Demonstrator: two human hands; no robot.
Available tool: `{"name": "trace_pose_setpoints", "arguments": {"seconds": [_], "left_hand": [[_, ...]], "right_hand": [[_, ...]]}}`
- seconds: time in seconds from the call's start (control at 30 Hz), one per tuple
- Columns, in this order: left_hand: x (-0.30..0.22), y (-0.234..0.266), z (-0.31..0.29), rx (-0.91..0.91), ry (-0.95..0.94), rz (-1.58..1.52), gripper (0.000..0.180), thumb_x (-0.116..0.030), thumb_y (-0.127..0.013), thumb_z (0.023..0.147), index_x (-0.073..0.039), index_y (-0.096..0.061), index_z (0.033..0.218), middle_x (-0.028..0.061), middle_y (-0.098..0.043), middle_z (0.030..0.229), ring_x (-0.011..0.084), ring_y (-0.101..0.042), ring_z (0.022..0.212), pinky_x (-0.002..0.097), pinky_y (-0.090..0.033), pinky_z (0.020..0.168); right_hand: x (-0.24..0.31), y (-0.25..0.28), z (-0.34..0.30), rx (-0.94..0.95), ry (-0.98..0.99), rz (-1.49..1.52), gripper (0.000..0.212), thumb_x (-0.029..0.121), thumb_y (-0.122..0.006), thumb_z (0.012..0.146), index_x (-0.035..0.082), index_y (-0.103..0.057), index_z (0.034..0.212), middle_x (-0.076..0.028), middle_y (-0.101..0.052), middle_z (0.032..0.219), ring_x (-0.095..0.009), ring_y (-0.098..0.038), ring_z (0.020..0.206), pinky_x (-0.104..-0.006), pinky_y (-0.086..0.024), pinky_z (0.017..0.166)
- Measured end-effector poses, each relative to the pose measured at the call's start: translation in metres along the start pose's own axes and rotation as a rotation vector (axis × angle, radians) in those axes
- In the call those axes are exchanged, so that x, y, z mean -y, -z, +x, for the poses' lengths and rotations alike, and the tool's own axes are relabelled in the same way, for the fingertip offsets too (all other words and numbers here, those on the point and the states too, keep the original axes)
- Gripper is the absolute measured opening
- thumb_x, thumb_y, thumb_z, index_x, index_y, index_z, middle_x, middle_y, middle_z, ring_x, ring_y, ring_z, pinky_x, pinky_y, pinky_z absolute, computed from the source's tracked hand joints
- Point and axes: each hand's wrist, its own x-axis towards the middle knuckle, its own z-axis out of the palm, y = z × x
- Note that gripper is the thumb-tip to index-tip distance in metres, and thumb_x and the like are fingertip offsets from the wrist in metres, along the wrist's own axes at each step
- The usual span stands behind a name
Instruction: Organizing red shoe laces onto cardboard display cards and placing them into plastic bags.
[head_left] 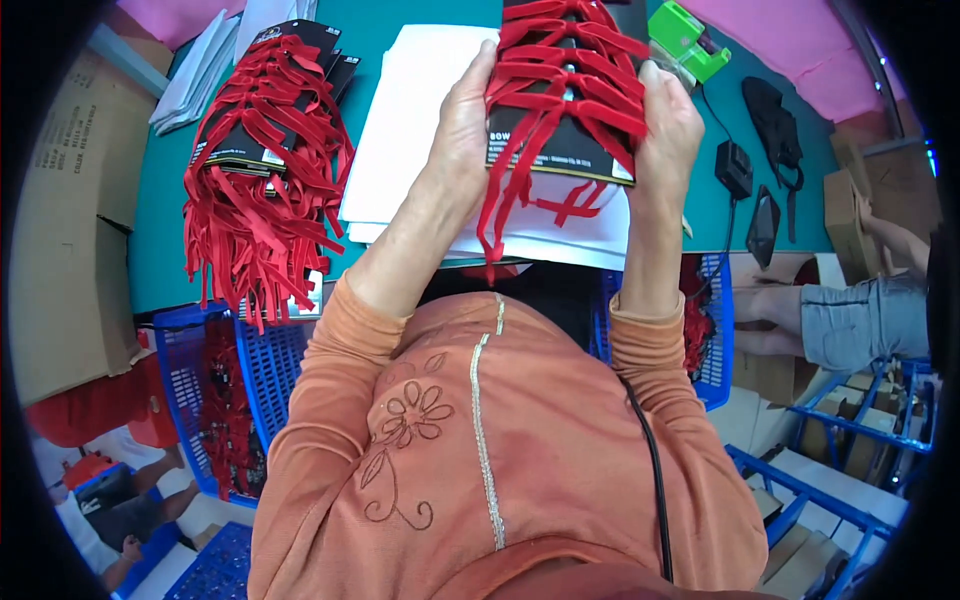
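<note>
Left hand [462, 120] and right hand [668, 125] gripping a black card [560, 150] laced with red straps [560, 70] above white sheets [410, 110].

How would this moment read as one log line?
left hand: holds card of red ribbons | right hand: holds same card | beside: finished stack

Teal table [160, 230]; cardboard boxes [60, 230]; blue crates [270, 370].

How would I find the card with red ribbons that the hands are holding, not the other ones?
Look at the teal table, then the white paper stack in its middle. Above it, the left hand and right hand grip one black card wrapped in red ribbons. The other cards lie piled at the left, untouched.
</note>
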Motion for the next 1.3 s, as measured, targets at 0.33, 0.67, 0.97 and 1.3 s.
{"name": "trace_pose_setpoints", "arguments": {"seconds": [0.33, 0.67, 0.97, 1.3], "left_hand": [[0.026, 0.007, 0.017, 0.054, 0.133, -0.056, 0.051, -0.054, -0.044, 0.089, -0.011, -0.055, 0.115, 0.0026, -0.066, 0.096, 0.0138, -0.065, 0.083, 0.0269, -0.056, 0.073], [0.007, 0.010, 0.010, 0.159, 0.052, -0.242, 0.053, -0.055, -0.041, 0.089, -0.012, -0.056, 0.116, 0.0015, -0.066, 0.097, 0.0136, -0.065, 0.083, 0.0267, -0.055, 0.074], [0.009, 0.018, 0.015, 0.187, -0.056, -0.127, 0.040, -0.040, -0.051, 0.091, -0.005, -0.055, 0.109, 0.0074, -0.067, 0.086, 0.0150, -0.066, 0.075, 0.0229, -0.056, 0.067], [0.006, 0.036, 0.022, 0.198, -0.164, 0.144, 0.032, -0.031, -0.057, 0.089, -0.004, -0.054, 0.107, 0.0112, -0.066, 0.094, 0.0156, -0.066, 0.077, 0.0215, -0.056, 0.065]], "right_hand": [[0.000, -0.015, 0.011, 0.058, 0.123, -0.117, 0.032, 0.028, -0.049, 0.093, -0.002, -0.059, 0.096, -0.009, -0.064, 0.082, -0.012, -0.058, 0.064, -0.0223, -0.049, 0.056], [0.000, -0.012, 0.009, 0.080, 0.017, 0.074, 0.030, 0.027, -0.050, 0.093, -0.001, -0.060, 0.095, -0.007, -0.063, 0.079, -0.010, -0.057, 0.065, -0.0200, -0.048, 0.061], [-0.010, -0.006, 0.013, 0.085, 0.045, 0.053, 0.027, 0.024, -0.051, 0.093, -0.001, -0.060, 0.094, -0.005, -0.063, 0.078, -0.007, -0.056, 0.065, -0.0174, -0.046, 0.060], [-0.022, 0.007, 0.026, 0.156, 0.027, 0.044, 0.032, 0.025, -0.055, 0.091, -0.002, -0.055, 0.106, -0.010, -0.066, 0.085, -0.009, -0.061, 0.061, -0.0155, -0.052, 0.053]]}}
